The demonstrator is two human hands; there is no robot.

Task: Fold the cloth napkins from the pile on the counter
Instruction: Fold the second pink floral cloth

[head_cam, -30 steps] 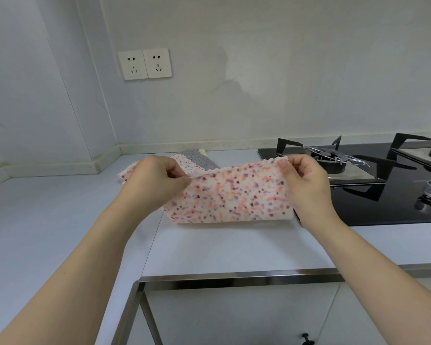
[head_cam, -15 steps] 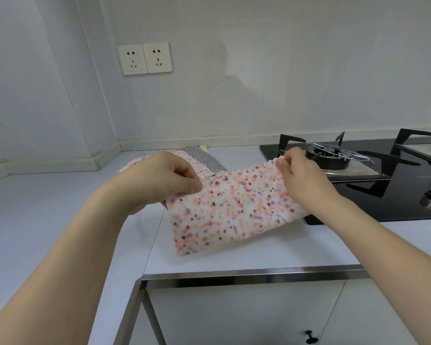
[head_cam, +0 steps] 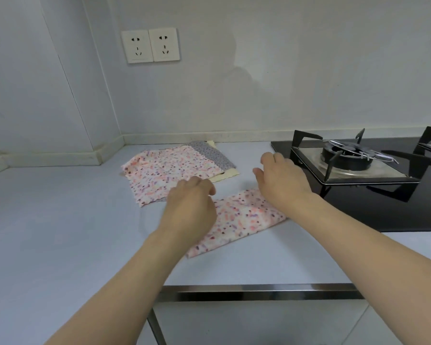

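Pale grey wall meets a long light-grey counter [head_cam: 60, 220], with a black glass gas hob [head_cam: 383, 195] at its right end, so the folding happens on the bare stretch between. Toward the back lies the pile of unfolded cloth napkins [head_cam: 167, 175], a pink speckled one over grey and cream ones, within easy reach. Nearer, the folded pink speckled napkin [head_cam: 241, 220] lies flat on the counter, probably set down to crease. Both hands hover over its ends: the left hand [head_cam: 189, 207] loosely curled, the right hand [head_cam: 281, 180] relaxed, neither holding anything.
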